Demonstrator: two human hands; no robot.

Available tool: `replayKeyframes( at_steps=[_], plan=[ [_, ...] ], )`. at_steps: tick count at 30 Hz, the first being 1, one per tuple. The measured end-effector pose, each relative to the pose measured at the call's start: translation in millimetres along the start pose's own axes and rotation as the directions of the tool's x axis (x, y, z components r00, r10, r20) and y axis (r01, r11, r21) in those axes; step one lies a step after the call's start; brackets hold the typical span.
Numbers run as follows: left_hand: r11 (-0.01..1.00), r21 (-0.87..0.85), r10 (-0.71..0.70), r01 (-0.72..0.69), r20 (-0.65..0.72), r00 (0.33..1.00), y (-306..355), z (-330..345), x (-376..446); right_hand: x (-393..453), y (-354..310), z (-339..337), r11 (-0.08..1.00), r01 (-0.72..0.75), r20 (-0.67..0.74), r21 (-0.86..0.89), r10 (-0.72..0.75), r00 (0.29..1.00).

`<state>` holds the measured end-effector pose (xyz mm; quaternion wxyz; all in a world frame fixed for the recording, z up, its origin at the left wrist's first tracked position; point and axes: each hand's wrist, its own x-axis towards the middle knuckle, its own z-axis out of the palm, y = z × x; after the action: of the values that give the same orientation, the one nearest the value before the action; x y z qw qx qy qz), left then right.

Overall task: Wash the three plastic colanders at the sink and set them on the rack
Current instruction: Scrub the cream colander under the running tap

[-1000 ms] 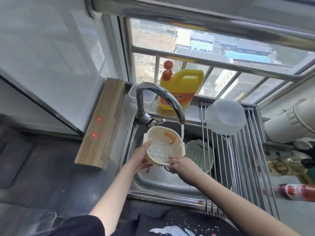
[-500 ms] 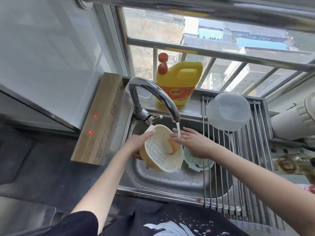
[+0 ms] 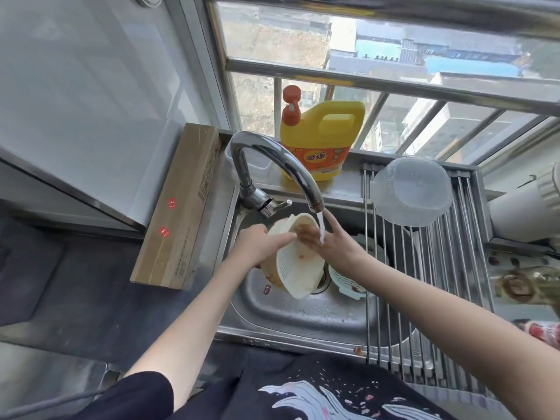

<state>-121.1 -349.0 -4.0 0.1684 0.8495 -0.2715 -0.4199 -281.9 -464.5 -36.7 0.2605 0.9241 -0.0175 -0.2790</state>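
Cream colander (image 3: pixel 298 265): tilted over the sink (image 3: pixel 303 316) so faucet (image 3: pixel 272 165) water reaches inside; left hand (image 3: pixel 257 247) grip clamped on its rim, right hand (image 3: pixel 330 241) fingers straight, rubbing the interior.

A stainless-steel sink (image 3: pixel 303 316) sits set into a dark countertop (image 3: pixel 75 283) beneath a window. A white colander (image 3: pixel 345 283) lies in the basin beside the drain, at the right. A roll-up rack (image 3: pixel 424 268) of steel rods spans the sink's right side, carrying an upturned translucent colander (image 3: pixel 412 192) at its far end. On the far ledge stands a yellow detergent jug (image 3: pixel 321 137); a long cardboard box (image 3: pixel 178 207) lies on the counter along the sink's left edge.
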Motion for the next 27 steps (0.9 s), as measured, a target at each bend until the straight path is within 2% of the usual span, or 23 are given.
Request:
replayKeyframes(
  at_steps=[1, 4, 5, 7, 10, 11, 12, 14, 15, 16, 18, 20, 21, 22, 24, 25, 27],
  plan=[
    [1.000, -0.002, 0.008, -0.008, -0.019, 1.000, 2, -2, 0, 0, -3, 1, 1.000, -0.008, 0.021, -0.003, 0.009, 1.000],
    [1.000, -0.029, 0.005, -0.006, -0.046, 0.999, 3, -5, 3, -4, -11, 3, 0.980, 0.155, 0.103, 0.122, -0.168, 0.980],
    [1.000, -0.021, 0.005, -0.006, -0.048, 0.999, 2, -5, 2, -4, -9, 3, 0.979, 0.173, 0.090, 0.105, -0.182, 0.979],
    [0.999, 0.031, 0.010, -0.008, -0.048, 0.999, 1, -5, 1, 2, 1, 4, 0.993, 0.095, 0.026, -0.076, -0.093, 0.995],
    [0.995, 0.099, -0.001, 0.004, -0.035, 0.999, 5, -9, -1, 6, 6, -3, 0.989, -0.089, 0.014, -0.119, 0.091, 0.996],
    [0.997, 0.081, -0.006, 0.009, -0.029, 1.000, 7, -11, -1, 8, 1, -2, 0.994, -0.060, 0.002, -0.095, 0.061, 0.998],
    [0.998, 0.056, -0.009, 0.011, -0.031, 0.999, 8, -13, 1, 10, -4, 0, 0.997, 0.034, 0.007, -0.065, -0.034, 0.999],
    [0.999, 0.055, 0.000, 0.002, -0.040, 0.999, 8, -13, 1, 9, -12, 2, 0.976, 0.207, 0.082, 0.070, -0.212, 0.974],
    [0.998, 0.064, 0.003, -0.001, -0.038, 0.999, 8, -12, 0, 8, -12, 4, 0.969, 0.235, 0.092, 0.077, -0.242, 0.966],
    [0.998, 0.068, 0.002, 0.001, -0.035, 0.999, 7, -9, 0, 9, -10, 5, 0.976, 0.216, 0.079, 0.002, -0.215, 0.973],
    [0.996, 0.087, 0.011, -0.008, -0.039, 0.999, 7, -5, -2, 11, 0, 5, 0.983, 0.076, 0.040, -0.167, -0.070, 0.997],
    [0.994, 0.105, 0.029, -0.022, -0.066, 0.997, 10, -6, -2, 11, 3, 0, 0.987, -0.086, -0.008, -0.136, 0.086, 0.996],
    [0.994, 0.105, 0.036, -0.027, -0.084, 0.996, 12, -7, -2, 11, 1, 1, 0.989, -0.099, -0.009, -0.113, 0.099, 0.995],
    [0.994, 0.105, 0.039, -0.028, -0.105, 0.994, 13, -8, -1, 12, -2, 4, 0.997, -0.050, -0.001, -0.056, 0.050, 0.999],
    [0.990, 0.137, 0.040, -0.020, -0.147, 0.988, 13, -7, -2, 9, -10, 8, 0.986, 0.125, 0.107, 0.113, -0.137, 0.985],
    [0.987, 0.161, 0.042, -0.016, -0.157, 0.987, 12, -5, -3, 5, -13, 9, 0.973, 0.163, 0.140, 0.164, -0.187, 0.972],
    [0.983, 0.186, 0.043, -0.010, -0.174, 0.984, 9, 0, -6, 5, -9, 10, 0.992, 0.111, 0.085, 0.055, -0.116, 0.990]
  ],
)
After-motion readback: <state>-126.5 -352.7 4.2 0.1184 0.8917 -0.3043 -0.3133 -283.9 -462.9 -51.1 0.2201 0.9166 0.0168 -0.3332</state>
